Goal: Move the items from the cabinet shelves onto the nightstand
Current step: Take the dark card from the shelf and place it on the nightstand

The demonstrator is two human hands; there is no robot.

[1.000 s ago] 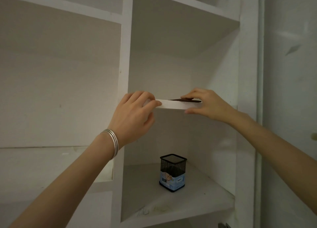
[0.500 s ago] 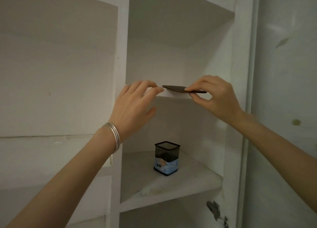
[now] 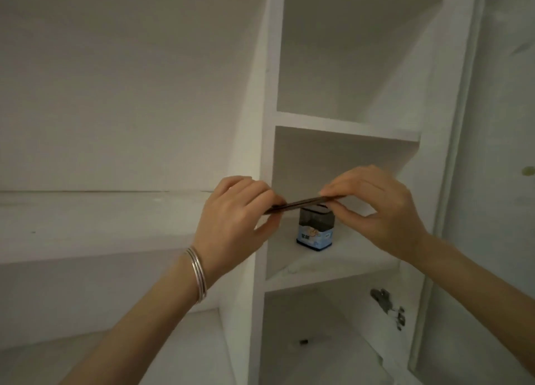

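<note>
A thin, flat dark item (image 3: 301, 204) hangs in the air in front of the white cabinet, seen edge-on and slightly tilted. My left hand (image 3: 234, 219) pinches its left end and my right hand (image 3: 373, 208) pinches its right end. Just behind and below it, a black mesh pen holder (image 3: 315, 229) with a blue label stands on a cabinet shelf (image 3: 333, 266). The holder's top is partly hidden by the flat item. The nightstand is not in view.
Above, a white shelf (image 3: 347, 128) shows only its front edge. A wide ledge (image 3: 101, 222) runs to the left. A small dark object (image 3: 304, 341) lies on the bottom shelf. A metal hinge (image 3: 385, 300) sits at the right, beside the open door (image 3: 492, 182).
Both hands have lifted the flat dark item off the upper shelf and brought it down and out, level with the pen holder. The left hand now grips it too.
</note>
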